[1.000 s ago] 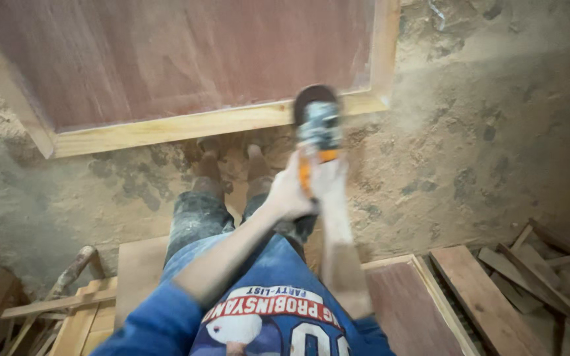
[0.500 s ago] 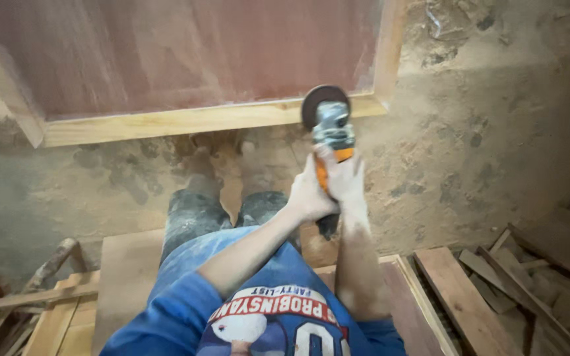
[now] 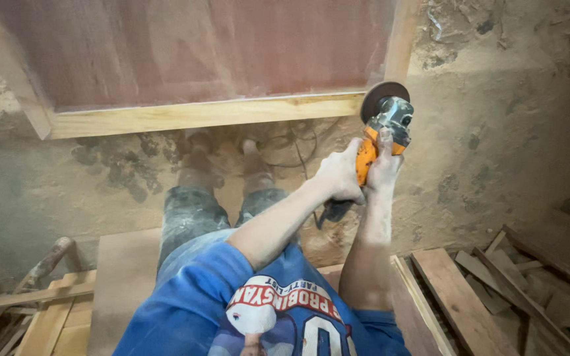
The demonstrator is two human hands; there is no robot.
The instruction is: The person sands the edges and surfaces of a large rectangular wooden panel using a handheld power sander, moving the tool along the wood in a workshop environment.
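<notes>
At the panel's lower right corner, fingers of left hand (image 3: pixel 339 177) and right hand (image 3: pixel 384 166) close tight round orange angle grinder (image 3: pixel 379 128), disc touching pale wooden frame (image 3: pixel 199 113). Risk: disc catches corner, kicks back toward legs (image 3: pixel 196 204); trailing cord (image 3: pixel 295 148) underfoot.

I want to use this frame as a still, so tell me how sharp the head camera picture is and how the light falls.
Head view: largely sharp, the angle grinder and both hands, left hand and right hand, showing crisp edges; soft, even light with no glare; faint dust haze dulls the wooden panel; the frame's bottom left corner with the scrap wood falls darker; wide-angle lens bends the panel's light frame edge slightly.
</notes>
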